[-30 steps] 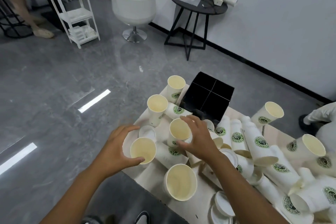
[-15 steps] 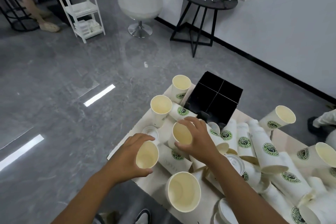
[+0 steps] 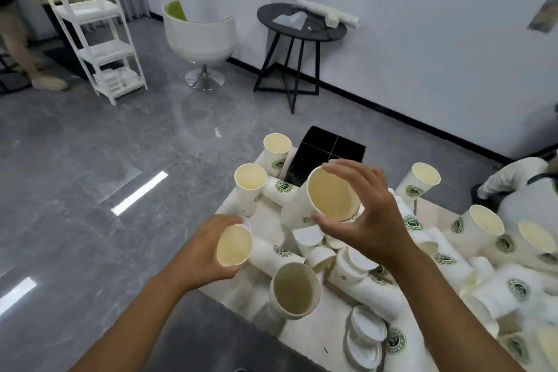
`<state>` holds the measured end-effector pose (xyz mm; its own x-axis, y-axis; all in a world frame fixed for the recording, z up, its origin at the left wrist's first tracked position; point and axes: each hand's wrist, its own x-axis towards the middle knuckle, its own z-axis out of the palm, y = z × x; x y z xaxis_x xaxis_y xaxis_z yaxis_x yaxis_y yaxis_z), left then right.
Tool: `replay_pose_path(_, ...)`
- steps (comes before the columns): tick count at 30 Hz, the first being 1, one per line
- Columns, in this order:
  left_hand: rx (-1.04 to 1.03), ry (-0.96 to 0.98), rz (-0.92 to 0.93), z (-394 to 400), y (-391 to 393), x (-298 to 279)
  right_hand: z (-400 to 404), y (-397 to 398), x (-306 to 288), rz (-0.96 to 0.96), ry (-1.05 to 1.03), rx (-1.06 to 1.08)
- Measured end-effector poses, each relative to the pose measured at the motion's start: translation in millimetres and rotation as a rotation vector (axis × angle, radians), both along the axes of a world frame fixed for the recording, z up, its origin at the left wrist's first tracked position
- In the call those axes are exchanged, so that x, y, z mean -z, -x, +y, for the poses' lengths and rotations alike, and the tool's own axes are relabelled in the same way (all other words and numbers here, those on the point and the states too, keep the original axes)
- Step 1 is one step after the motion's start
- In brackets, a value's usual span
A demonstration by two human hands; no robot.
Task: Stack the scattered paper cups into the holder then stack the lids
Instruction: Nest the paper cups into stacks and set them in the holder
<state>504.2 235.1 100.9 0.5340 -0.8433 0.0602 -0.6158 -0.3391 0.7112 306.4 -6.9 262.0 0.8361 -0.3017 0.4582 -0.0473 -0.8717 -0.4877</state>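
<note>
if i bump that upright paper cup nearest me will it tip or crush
The upright white paper cup looks empty, so probably light and quick to tip. It is tall with a wide mouth, so likely top-heavy. Its thin paper wall would probably dent under a hard squeeze.

White shelf rack [image 3: 99, 27], white swivel chair [image 3: 200, 33], round black side table [image 3: 300, 27].
</note>
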Motion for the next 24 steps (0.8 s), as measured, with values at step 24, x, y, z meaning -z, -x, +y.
replay_pose_path(24,-0.179,0.429,-0.068,10.3,44.8,-181.9,54.6,52.5,45.5,0.123,-0.121,-0.126)
